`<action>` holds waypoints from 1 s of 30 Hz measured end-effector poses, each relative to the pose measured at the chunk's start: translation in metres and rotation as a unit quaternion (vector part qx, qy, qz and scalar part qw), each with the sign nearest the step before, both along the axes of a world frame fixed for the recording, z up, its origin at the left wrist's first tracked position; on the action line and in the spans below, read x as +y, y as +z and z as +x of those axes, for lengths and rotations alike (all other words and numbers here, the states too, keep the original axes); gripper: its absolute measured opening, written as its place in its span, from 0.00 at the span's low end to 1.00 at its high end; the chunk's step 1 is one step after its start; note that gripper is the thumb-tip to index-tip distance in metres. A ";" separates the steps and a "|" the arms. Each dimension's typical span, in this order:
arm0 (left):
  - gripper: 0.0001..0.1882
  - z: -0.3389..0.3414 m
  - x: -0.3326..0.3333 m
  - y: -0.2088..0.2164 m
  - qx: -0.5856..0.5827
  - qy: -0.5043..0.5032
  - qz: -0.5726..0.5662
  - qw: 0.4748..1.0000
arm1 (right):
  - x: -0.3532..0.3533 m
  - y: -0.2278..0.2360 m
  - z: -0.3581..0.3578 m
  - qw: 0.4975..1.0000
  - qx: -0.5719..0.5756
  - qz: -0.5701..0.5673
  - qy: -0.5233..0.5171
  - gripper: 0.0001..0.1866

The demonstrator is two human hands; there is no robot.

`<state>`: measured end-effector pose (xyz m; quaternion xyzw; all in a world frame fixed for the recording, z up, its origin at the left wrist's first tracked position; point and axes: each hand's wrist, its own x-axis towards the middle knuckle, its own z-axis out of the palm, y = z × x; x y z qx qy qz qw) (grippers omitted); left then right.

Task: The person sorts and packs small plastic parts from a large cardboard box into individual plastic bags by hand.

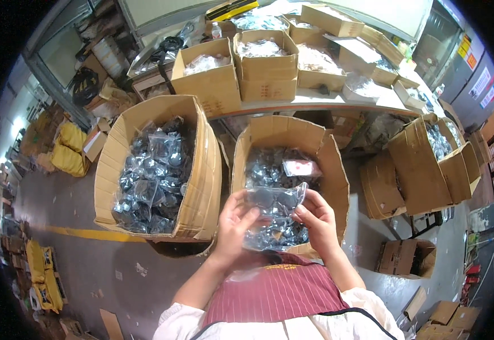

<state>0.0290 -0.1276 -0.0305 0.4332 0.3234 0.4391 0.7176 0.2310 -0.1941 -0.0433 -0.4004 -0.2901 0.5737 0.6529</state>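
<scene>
Between my two hands I hold a clear plastic bag (275, 199) with dark round parts inside. My left hand (238, 221) pinches its left end, thumb in front. At the right end, my right hand (318, 218) grips the bag between thumb and fingers. Just beneath is an open cardboard box (334, 187) filled with similar bags of dark parts; a bag with a pink-and-white card (302, 168) lies on top of them. Beside it on the left stands a taller cardboard box (201, 187), heaped with bagged black parts (156, 170).
Behind the boxes runs a white-topped table (309, 104) loaded with cartons of clear bags (261, 68). At right stand more open cartons (428, 170) and a small box (401, 258) on the floor. Yellow sacks (68, 150) lie at left, and a yellow line (94, 234) crosses the floor.
</scene>
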 end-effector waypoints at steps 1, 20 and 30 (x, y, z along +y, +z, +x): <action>0.22 -0.001 0.001 -0.002 0.000 -0.001 0.001 1.000 | 0.000 0.001 0.000 1.000 0.000 0.001 -0.001 0.26; 0.25 -0.091 0.054 0.047 -0.578 -0.048 -0.325 0.747 | 0.068 -0.044 -0.009 0.997 -0.051 -0.061 0.022 0.11; 0.22 -0.150 0.029 0.017 0.492 0.222 0.189 0.820 | 0.105 -0.347 -0.038 0.459 -0.698 -0.206 0.510 0.40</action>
